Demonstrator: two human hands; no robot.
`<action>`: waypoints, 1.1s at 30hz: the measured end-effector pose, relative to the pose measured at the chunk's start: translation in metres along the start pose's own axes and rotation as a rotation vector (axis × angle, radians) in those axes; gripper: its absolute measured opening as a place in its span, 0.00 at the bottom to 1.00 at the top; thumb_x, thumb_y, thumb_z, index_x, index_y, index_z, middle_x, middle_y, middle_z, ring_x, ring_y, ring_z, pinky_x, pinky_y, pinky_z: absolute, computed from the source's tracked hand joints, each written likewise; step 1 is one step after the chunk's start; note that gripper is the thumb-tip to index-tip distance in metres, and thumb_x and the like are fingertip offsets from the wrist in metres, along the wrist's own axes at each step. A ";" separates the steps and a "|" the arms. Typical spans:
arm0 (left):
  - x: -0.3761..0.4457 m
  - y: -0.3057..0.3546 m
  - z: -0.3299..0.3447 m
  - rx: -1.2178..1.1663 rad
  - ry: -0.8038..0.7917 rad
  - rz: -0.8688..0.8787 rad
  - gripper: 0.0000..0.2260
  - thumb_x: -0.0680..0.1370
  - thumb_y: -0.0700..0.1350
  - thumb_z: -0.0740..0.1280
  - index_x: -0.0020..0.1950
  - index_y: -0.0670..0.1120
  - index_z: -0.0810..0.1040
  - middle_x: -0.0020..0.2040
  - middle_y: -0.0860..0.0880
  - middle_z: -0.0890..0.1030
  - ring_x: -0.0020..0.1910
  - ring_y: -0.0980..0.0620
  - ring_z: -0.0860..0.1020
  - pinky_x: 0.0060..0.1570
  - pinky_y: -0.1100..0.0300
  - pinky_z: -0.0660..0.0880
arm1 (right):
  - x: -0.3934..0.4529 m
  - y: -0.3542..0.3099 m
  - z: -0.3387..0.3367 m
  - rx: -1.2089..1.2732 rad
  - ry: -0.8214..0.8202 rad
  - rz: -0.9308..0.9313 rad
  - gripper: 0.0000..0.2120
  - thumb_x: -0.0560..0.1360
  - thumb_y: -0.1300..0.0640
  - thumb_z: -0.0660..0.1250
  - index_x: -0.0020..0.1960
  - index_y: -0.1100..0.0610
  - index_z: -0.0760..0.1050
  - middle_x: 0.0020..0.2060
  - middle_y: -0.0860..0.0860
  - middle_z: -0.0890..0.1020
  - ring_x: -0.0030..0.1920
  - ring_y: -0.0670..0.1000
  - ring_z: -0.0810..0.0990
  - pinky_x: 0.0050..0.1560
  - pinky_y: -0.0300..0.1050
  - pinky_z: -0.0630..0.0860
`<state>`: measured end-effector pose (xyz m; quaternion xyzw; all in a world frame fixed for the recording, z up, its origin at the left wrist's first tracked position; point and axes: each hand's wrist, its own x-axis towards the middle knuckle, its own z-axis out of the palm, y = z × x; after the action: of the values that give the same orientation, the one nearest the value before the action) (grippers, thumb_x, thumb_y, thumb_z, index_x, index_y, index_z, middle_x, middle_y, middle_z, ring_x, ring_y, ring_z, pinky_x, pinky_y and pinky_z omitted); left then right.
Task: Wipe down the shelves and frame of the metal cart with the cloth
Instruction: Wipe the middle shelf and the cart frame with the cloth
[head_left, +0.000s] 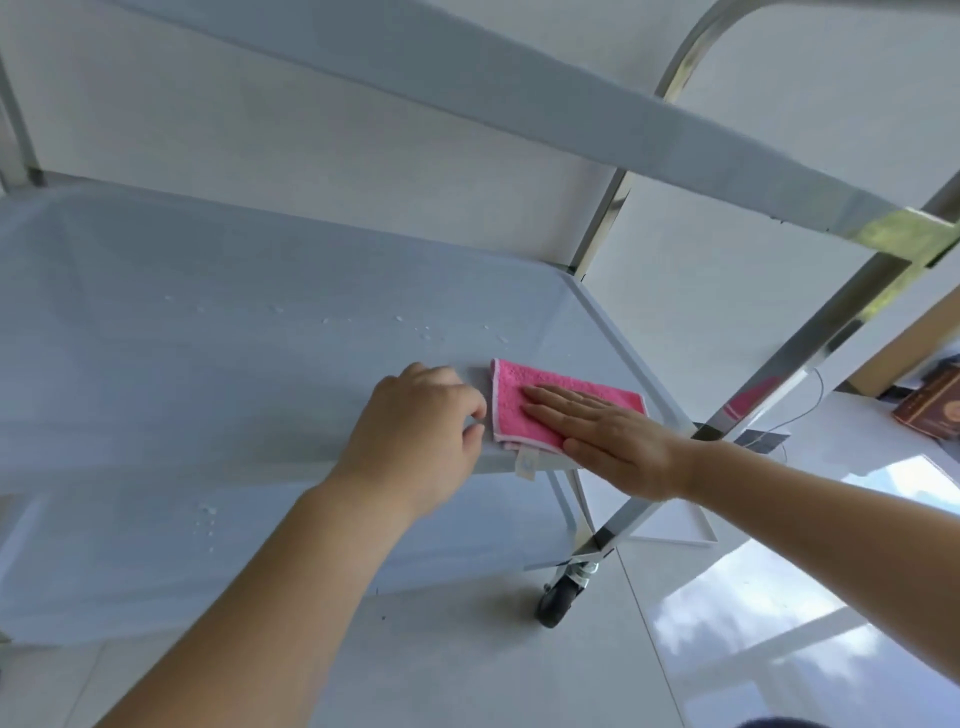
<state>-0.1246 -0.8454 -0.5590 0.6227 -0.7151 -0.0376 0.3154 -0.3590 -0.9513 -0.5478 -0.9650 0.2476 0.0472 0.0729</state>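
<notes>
cloth (550, 402): pink, folded, flat on the middle shelf (249, 374) near its front right corner, long side running 9 to 3 o'clock | right hand (608, 441): nearer, fingers straight, pressing flat on cloth | left hand (421, 441): just beside cloth at 9 o'clock, fingers curled, seems to hold nothing | water drops (426, 332) at 12 o'clock, not wiped yet
</notes>
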 end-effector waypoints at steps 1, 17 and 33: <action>0.001 -0.003 0.003 -0.002 0.004 0.012 0.07 0.76 0.47 0.63 0.49 0.49 0.80 0.48 0.50 0.78 0.51 0.47 0.72 0.50 0.55 0.68 | 0.001 0.002 0.002 0.005 0.018 -0.004 0.23 0.81 0.54 0.49 0.75 0.53 0.48 0.76 0.49 0.51 0.76 0.45 0.46 0.76 0.50 0.47; -0.022 -0.011 0.015 0.021 0.057 0.237 0.07 0.75 0.43 0.65 0.48 0.44 0.82 0.44 0.49 0.80 0.45 0.45 0.74 0.43 0.51 0.74 | 0.011 0.020 0.006 0.013 0.090 -0.146 0.23 0.80 0.59 0.51 0.74 0.61 0.52 0.75 0.56 0.56 0.76 0.51 0.51 0.75 0.55 0.50; -0.006 -0.030 -0.004 -0.108 -0.166 0.213 0.11 0.78 0.45 0.63 0.58 0.53 0.79 0.48 0.57 0.81 0.50 0.56 0.72 0.52 0.62 0.69 | 0.054 0.114 -0.008 -0.002 -0.018 0.305 0.23 0.82 0.47 0.44 0.75 0.47 0.45 0.75 0.42 0.46 0.72 0.35 0.41 0.69 0.33 0.37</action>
<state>-0.0960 -0.8456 -0.5714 0.5202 -0.7977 -0.0936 0.2903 -0.3667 -1.0774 -0.5604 -0.9157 0.3907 0.0668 0.0662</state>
